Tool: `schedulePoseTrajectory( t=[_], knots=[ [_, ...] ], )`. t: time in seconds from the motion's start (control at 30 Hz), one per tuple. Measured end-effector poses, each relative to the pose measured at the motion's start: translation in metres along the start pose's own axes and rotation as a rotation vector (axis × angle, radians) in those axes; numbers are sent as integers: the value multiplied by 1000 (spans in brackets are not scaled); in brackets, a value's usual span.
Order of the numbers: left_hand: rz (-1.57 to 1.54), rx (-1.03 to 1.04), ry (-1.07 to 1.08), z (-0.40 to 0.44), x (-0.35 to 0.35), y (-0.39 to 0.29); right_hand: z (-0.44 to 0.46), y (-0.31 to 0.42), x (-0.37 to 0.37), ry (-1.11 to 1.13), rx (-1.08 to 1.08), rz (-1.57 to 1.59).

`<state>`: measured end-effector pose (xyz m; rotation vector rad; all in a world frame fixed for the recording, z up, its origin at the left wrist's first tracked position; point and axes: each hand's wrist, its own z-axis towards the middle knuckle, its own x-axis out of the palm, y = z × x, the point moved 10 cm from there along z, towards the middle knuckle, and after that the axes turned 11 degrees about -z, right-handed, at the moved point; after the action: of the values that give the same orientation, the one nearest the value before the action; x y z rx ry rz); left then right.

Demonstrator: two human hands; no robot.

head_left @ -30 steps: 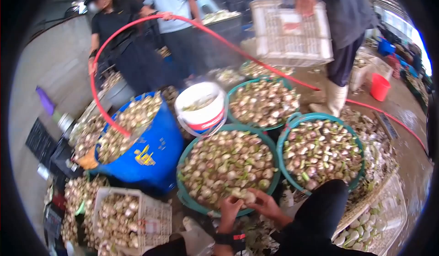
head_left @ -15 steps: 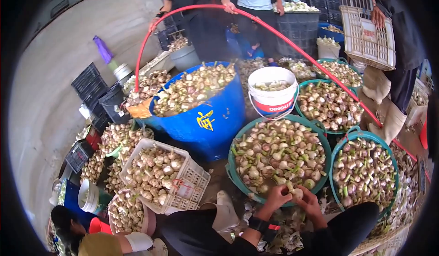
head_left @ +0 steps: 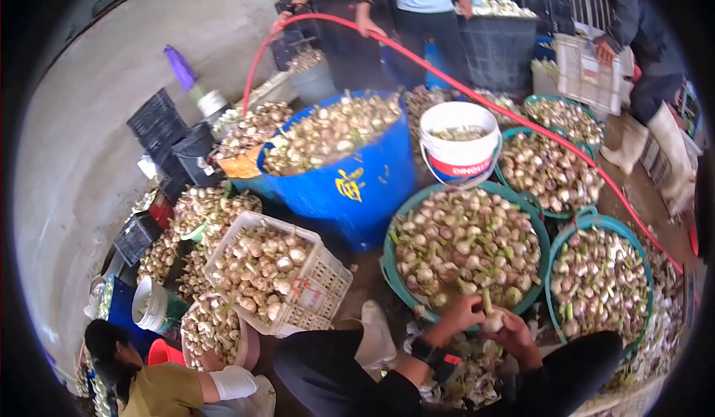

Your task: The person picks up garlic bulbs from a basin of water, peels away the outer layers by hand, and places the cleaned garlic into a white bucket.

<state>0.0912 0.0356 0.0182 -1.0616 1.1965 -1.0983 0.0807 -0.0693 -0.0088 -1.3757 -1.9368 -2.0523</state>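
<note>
Both low nr tub (head_left: 544, 253), L hand (head_left: 462, 313) pinched closed by stem (head_left: 487, 298), R hand (head_left: 515, 335) gripping garlic bulb (head_left: 493, 322).

Pale bulb (head_left: 492, 322), blue tub (head_left: 376, 197), red hose (head_left: 447, 80)

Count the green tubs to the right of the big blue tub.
4: the front tub at bottom centre, the right tub beside it, the middle tub behind those two, and the far tub beyond that. Others may be hidden farther back.
</note>
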Motion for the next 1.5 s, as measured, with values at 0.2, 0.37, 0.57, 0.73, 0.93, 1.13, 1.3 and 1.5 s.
schedulePoseTrajectory(
  t=[0.2, 0.37, 0.57, 0.73, 0.93, 1.13, 1.3, 1.5],
  knots=[
    [-647, -175, 76, -10, 10, 2, 8, -9, 6, -21, 61, 125],
    [-515, -339, -241, -14, 18, 53, 10, -15, -17, -345, 10, -424],
    [-710, -178, -457, -13, 11, 57, 3, -11, -14, -329, 21, -343],
    [-510, -247, -403, -6, 9, 72, 1, -49, 16, 93, 207, 289],
    [441, 28, -603, -16, -9, -4, 0, -30, -18, -355, 33, -254],
    [-387, -231, -498, -15, -17, 65, -4, 2, -13, -125, 4, -240],
    [-483, -171, -606, -26, -19, 47, -7, -12, -39, -377, -81, -88],
    [190, 23, -365, -20, 30, -6, -13, -16, -53, -566, -118, -54]
  ],
)
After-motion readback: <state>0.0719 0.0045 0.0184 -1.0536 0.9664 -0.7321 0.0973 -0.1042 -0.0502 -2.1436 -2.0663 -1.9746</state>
